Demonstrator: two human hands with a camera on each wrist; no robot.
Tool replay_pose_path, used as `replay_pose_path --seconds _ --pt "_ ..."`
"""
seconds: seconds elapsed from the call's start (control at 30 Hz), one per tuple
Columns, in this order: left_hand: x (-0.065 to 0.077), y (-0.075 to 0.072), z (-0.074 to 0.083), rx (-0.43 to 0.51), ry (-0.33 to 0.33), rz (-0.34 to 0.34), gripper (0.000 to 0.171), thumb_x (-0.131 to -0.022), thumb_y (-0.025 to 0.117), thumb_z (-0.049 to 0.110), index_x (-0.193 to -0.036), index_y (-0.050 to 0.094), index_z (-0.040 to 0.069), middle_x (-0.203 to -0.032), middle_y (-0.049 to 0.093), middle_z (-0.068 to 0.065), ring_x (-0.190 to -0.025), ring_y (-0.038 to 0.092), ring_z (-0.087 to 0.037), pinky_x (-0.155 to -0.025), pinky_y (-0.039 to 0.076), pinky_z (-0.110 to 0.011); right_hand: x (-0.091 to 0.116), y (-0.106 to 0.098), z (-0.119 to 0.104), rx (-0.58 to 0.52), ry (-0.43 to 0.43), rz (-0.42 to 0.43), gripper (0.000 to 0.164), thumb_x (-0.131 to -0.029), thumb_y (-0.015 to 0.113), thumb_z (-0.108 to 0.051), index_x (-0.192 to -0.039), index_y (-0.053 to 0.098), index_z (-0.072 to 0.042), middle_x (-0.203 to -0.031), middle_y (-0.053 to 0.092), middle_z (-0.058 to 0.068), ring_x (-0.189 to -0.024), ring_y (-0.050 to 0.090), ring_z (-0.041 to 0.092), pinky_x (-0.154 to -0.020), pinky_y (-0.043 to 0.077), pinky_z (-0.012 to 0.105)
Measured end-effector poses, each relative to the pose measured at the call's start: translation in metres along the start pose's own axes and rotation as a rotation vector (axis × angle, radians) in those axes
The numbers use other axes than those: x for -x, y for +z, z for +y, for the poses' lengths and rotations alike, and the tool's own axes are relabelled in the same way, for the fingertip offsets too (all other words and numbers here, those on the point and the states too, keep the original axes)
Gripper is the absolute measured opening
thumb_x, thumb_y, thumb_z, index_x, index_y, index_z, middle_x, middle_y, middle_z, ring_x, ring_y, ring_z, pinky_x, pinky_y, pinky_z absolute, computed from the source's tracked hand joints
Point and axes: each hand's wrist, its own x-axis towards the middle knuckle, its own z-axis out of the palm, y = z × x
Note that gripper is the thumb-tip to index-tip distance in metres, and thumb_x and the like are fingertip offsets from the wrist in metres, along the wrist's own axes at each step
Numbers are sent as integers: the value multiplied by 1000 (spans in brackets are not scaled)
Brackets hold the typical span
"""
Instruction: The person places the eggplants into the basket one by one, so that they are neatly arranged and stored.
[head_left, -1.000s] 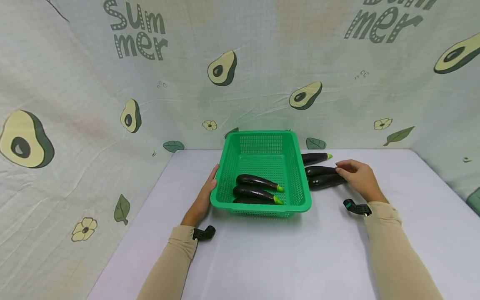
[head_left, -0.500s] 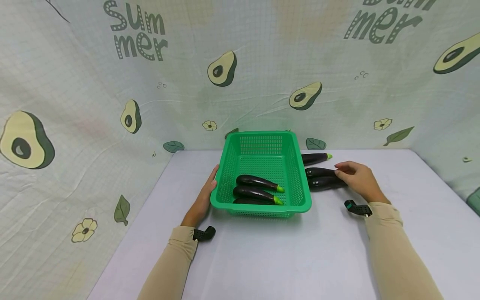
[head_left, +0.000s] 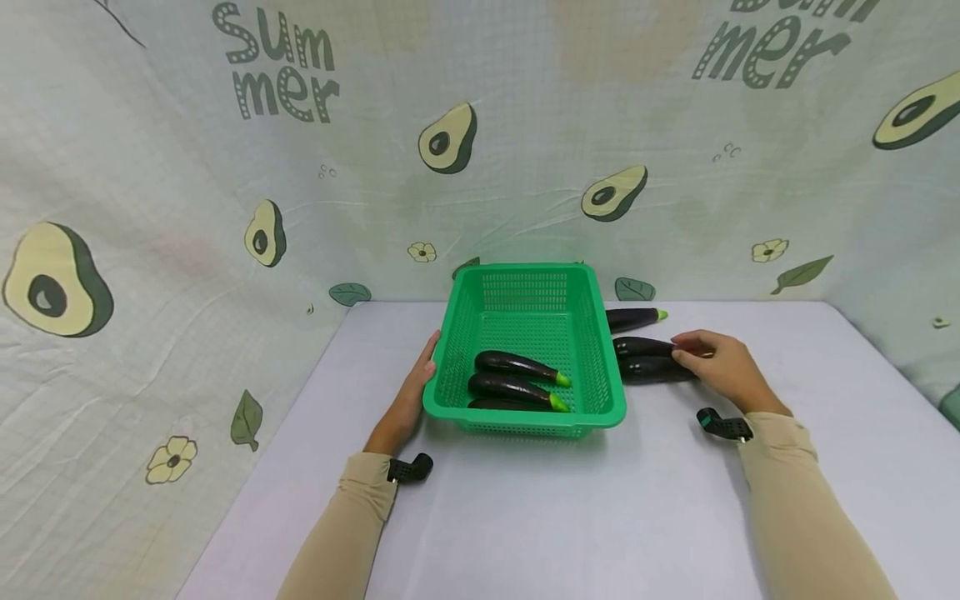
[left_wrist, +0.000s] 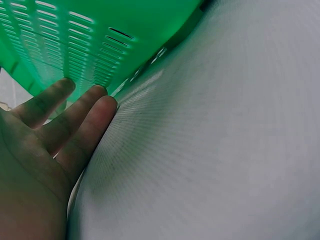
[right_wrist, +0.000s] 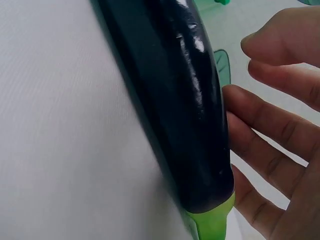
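My left hand (head_left: 408, 396) lies along the left side of the green basket (head_left: 615, 392). In the left wrist view, the outstretched fingers (left_wrist: 80, 135) touch the basket's slotted wall low down, near the tabletop. Several dark purple eggplants (head_left: 516, 364) with green stems lie inside, at the near end. My right hand (head_left: 720, 367) is to the right of the basket, at the stem ends of a middle eggplant (head_left: 641, 347) and a front eggplant (head_left: 652, 369). In the right wrist view, loosely bent fingers are behind the front eggplant (right_wrist: 175, 100); thumb and forefinger show nothing between them.
A third eggplant (head_left: 633, 318) lies farther back, beside the basket's right wall. Everything stands on a white-covered table (head_left: 510, 517). Behind it hangs a cloth (head_left: 525, 200) printed with avocados and leaves.
My right hand has shifted slightly toward me and to the right. The front eggplant beside the basket has moved a little the same way. My left hand and the basket hold their place.
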Motion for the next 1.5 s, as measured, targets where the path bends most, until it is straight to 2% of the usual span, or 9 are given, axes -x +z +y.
replay_pose_path --seconds 0.07,0.2,0.33,0.47,0.63,0.77,1.07,1.4,1.5 --pt "-1 -1 -2 0 4 1 57 -110 22 26 -162 5 11 -168 6 -3 -152 1 -22 -118 3 -55 2 -1 0 -1 4 -20 43 -99 63 -37 -127 65 -4 -123 65 22 -111 58 40 -87 47 55" --pt "-6 -3 -19 13 13 15 57 -110 22 26 -163 5 12 -168 6 -2 -152 1 -23 -118 1 -56 4 -2 0 -10 20 -62 47 -98 63 -42 -128 64 -5 -125 64 22 -114 57 42 -89 46 57" --pt "-9 -4 -36 5 12 32 57 -110 22 32 -163 6 22 -167 7 3 -152 2 -19 -118 1 -55 5 -2 0 -9 32 -100 49 -97 65 -42 -129 64 -5 -125 63 22 -116 55 41 -92 45 58" --pt "-9 -4 -41 -2 15 35 57 -109 23 40 -163 8 29 -167 8 7 -152 2 -17 -118 2 -56 5 -2 -1 3 29 -132 50 -95 68 -40 -130 64 -4 -125 63 22 -117 55 39 -93 44 57" --pt "-10 -3 -40 4 11 37 56 -109 22 38 -163 8 29 -166 8 8 -151 3 -15 -118 2 -54 7 -3 -1 23 6 -155 51 -93 71 -37 -130 64 -3 -125 63 23 -116 56 40 -93 44 58" --pt "-10 -3 -36 12 3 30 56 -110 21 31 -163 6 23 -167 7 4 -151 2 -17 -118 2 -53 6 -4 -1 40 -14 -180 52 -92 73 -37 -130 65 -3 -130 60 26 -121 52 44 -96 41 63" --pt "-1 0 -2 17 -19 -1 57 -110 22 27 -163 5 14 -168 6 -1 -152 1 -21 -118 3 -56 4 -4 1 90 -14 -239 60 -88 76 -41 -135 63 -4 -140 49 35 -130 42 54 -101 33 69" --pt "0 0 -3 25 -7 1 57 -110 23 26 -163 5 13 -167 6 0 -151 1 -19 -119 2 -53 5 -5 1 115 -2 -256 59 -89 73 -46 -132 66 -6 -136 51 37 -127 45 54 -99 36 68" --pt "-3 -1 -18 17 2 21 58 -110 24 34 -163 7 21 -167 8 6 -151 3 -15 -119 2 -53 5 -7 2 108 -1 -252 59 -89 73 -47 -132 67 -7 -136 52 35 -127 47 52 -99 36 67"
